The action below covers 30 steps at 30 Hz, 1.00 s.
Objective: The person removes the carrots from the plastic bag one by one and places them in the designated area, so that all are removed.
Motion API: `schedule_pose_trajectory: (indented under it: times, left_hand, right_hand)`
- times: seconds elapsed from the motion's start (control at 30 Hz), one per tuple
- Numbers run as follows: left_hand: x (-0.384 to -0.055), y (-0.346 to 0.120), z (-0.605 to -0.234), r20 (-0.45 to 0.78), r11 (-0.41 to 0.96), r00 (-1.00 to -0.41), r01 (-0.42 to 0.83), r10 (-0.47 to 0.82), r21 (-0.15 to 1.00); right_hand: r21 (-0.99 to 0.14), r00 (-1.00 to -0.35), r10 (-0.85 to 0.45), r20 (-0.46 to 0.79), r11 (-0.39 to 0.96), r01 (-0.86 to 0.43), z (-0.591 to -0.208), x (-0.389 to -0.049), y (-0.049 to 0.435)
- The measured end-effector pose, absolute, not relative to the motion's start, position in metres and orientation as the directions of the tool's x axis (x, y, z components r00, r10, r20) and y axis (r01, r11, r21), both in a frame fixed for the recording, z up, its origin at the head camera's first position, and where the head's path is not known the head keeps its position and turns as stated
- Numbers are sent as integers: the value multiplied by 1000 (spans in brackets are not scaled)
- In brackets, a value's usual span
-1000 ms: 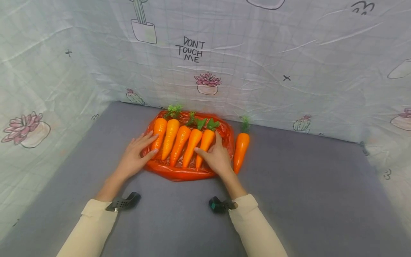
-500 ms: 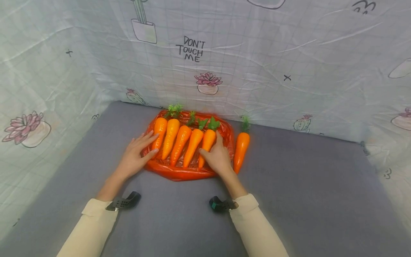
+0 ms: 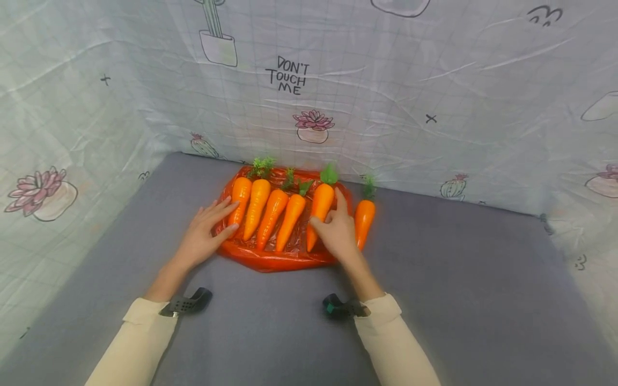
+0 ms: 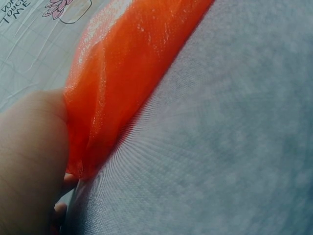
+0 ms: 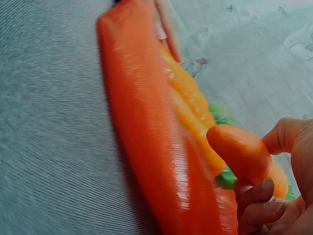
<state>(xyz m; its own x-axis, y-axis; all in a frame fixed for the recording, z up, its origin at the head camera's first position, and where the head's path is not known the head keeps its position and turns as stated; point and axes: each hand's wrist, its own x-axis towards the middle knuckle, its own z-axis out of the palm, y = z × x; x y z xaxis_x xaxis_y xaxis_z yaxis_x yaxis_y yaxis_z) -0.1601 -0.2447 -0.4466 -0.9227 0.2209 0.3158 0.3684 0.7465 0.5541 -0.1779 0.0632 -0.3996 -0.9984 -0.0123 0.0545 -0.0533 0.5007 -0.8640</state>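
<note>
Several orange carrots (image 3: 272, 217) with green tops lie side by side on a glossy red plastic bag (image 3: 270, 262) with a raised rim. At its right end, my right hand (image 3: 339, 229) pinches one carrot (image 3: 322, 206) between thumb and fingers; in the right wrist view this carrot (image 5: 239, 149) is tilted and raised above the bag's rim. My left hand (image 3: 201, 236) rests at the bag's left side, its fingers spread and reaching over the leftmost carrot (image 3: 240, 194). In the left wrist view, the thumb side (image 4: 34, 147) lies against the red plastic (image 4: 122, 63).
Another carrot (image 3: 365, 217) lies on the grey table (image 3: 458, 279) just right of the bag, partly hidden by my right hand. A printed cloth backdrop (image 3: 386, 96) stands close behind the bag and along both sides.
My right hand has moved right and slightly away from me with the carrot in its grasp, widening the gap to the neighbouring carrot. My left hand has stayed in place.
</note>
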Motion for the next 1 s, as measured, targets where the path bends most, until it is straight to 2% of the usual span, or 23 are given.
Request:
schedule_pose_trajectory:
  times: [0.37,0.6,1.0]
  left_hand:
    - [-158,-245,-448,316,748,-923,368,221,552]
    - [-159,-245,-450,326,745,-919,376,222,551]
    - [-158,-245,-450,339,740,-913,387,227,550]
  right_hand:
    - [-890,-999,12,50,454,-39,-382,-174,87]
    - [-866,-996,48,80,498,-46,-383,-174,110]
    - [-845,-993,112,37,535,29,-389,-174,154]
